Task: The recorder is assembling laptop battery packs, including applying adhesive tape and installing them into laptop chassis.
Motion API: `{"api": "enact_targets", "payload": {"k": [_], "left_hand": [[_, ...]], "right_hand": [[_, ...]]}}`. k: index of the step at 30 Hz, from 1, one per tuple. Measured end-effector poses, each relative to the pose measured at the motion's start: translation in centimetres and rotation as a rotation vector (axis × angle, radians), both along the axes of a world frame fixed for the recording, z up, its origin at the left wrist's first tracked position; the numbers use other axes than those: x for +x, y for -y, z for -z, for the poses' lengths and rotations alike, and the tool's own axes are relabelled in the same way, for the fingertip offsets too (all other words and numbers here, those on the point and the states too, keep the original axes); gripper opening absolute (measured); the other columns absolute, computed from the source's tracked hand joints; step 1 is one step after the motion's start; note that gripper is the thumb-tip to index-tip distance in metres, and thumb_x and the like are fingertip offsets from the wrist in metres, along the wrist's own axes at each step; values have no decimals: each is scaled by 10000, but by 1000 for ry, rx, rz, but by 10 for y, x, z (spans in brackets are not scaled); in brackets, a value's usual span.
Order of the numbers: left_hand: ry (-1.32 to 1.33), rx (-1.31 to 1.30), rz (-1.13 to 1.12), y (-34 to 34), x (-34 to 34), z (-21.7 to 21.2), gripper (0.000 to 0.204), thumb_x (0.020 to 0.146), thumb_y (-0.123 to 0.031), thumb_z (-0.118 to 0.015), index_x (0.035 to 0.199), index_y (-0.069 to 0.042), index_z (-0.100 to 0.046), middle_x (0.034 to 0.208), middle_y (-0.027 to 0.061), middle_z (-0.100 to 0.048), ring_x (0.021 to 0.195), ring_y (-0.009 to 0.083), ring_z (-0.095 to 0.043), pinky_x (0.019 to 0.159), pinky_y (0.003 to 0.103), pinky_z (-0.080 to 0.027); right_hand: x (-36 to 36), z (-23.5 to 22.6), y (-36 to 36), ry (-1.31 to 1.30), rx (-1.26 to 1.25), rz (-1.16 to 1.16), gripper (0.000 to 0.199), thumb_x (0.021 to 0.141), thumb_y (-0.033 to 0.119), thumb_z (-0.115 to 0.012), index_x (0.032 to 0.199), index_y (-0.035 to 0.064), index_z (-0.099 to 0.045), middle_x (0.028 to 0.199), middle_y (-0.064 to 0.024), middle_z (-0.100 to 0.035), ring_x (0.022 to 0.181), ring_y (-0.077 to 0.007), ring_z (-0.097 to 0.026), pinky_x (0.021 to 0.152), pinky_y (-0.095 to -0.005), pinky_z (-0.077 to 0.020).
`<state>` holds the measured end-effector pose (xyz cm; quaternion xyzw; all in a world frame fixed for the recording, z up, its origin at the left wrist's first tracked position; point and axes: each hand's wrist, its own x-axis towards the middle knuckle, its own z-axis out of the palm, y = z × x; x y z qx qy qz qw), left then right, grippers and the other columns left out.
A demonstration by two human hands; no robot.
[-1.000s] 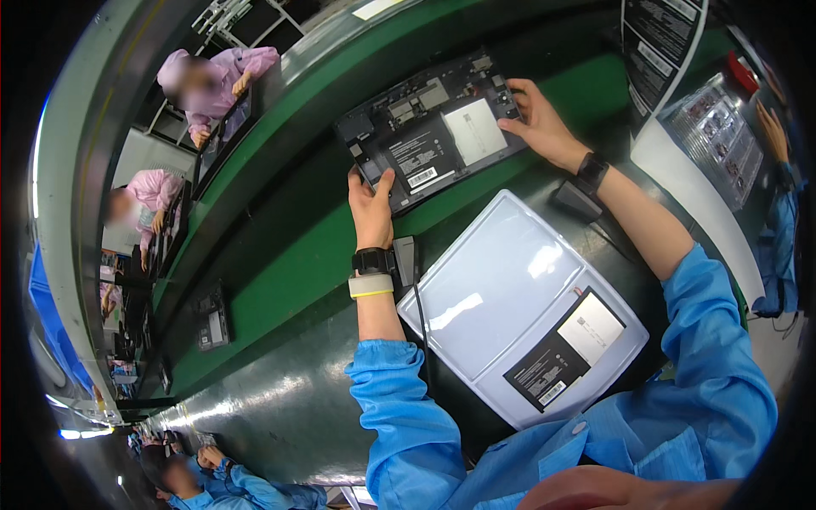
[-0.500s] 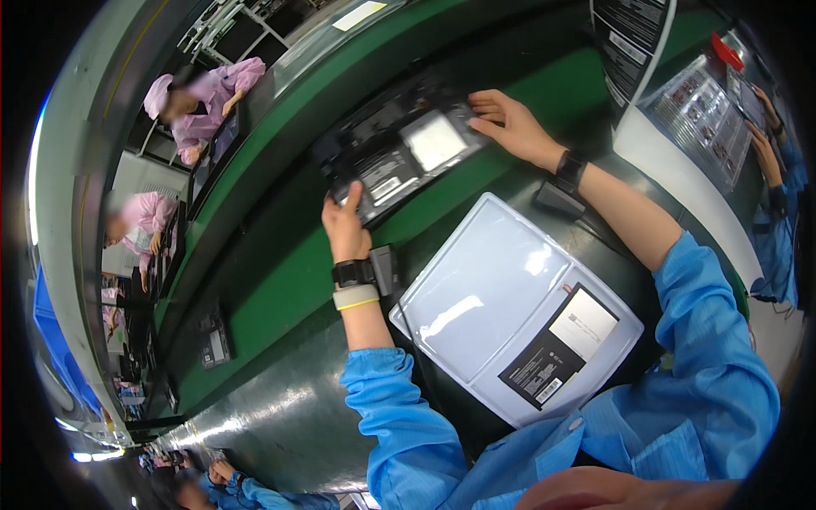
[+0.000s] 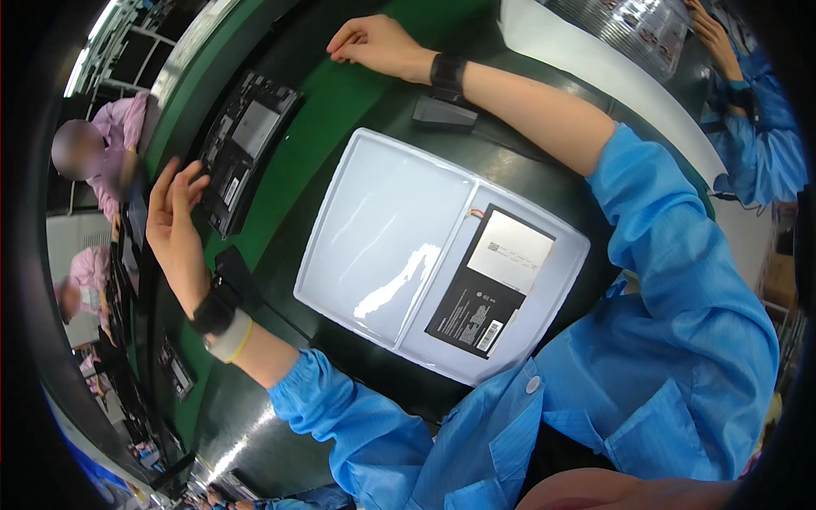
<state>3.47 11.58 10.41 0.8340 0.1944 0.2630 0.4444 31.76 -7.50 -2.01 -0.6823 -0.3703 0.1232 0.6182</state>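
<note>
My left hand (image 3: 174,223) is open, its fingertips touching the near edge of a black open device chassis (image 3: 242,144) that lies on the green belt (image 3: 340,93). My right hand (image 3: 374,41) rests on the green belt with fingers loosely curled and nothing in it, apart from the chassis. In front of me sits a white plastic tray (image 3: 382,229) with two compartments. The right compartment holds a flat black and silver battery pack (image 3: 493,280); the left one holds nothing.
A small dark block (image 3: 446,113) lies by my right wrist, another dark fixture (image 3: 238,280) by my left wrist. People in pink coats (image 3: 102,153) work across the belt. A person in blue (image 3: 748,102) sits at my right beside a white tray (image 3: 595,59).
The chassis has slid leftward along the belt. My right hand has let go of it and now rests on the belt; my left hand stays at its near edge.
</note>
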Motion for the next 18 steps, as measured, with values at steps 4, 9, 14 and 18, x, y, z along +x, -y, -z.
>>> {"api": "enact_targets", "payload": {"k": [4, 9, 14, 18], "left_hand": [[-134, -29, 457, 119, 5, -32, 298, 999, -123, -544, 1249, 31, -596, 985, 91, -679, 900, 138, -625, 906, 278, -462], [-491, 277, 785, 222, 2, -7, 321, 835, -192, -761, 1066, 8, -664, 814, 127, -663, 731, 248, -643, 688, 351, -523], [-717, 597, 633, 274, -45, 15, 762, 650, -402, -883, 1153, 64, -552, 974, 158, -557, 825, 313, -615, 682, 397, -520], [-626, 591, 505, 277, -41, 34, 860, 571, -335, -931, 1181, 67, -477, 1002, 168, -498, 882, 321, -578, 688, 392, -513]], "right_hand": [[-18, -10, -2, -78, 31, -81, 172, 854, 61, -590, 961, -4, -708, 895, -90, -729, 767, -131, -685, 717, -259, -537], [-10, -3, 11, -88, 21, -90, 204, 828, 62, -556, 923, -5, -723, 833, -83, -738, 706, -138, -695, 693, -272, -553], [-19, -16, 2, -83, 20, -126, 214, 816, 45, -532, 907, -5, -719, 832, -90, -739, 704, -145, -698, 683, -276, -547], [-11, -13, 4, -79, 47, -124, 210, 819, 44, -539, 914, -9, -718, 832, -95, -738, 707, -147, -699, 690, -278, -550]]}}
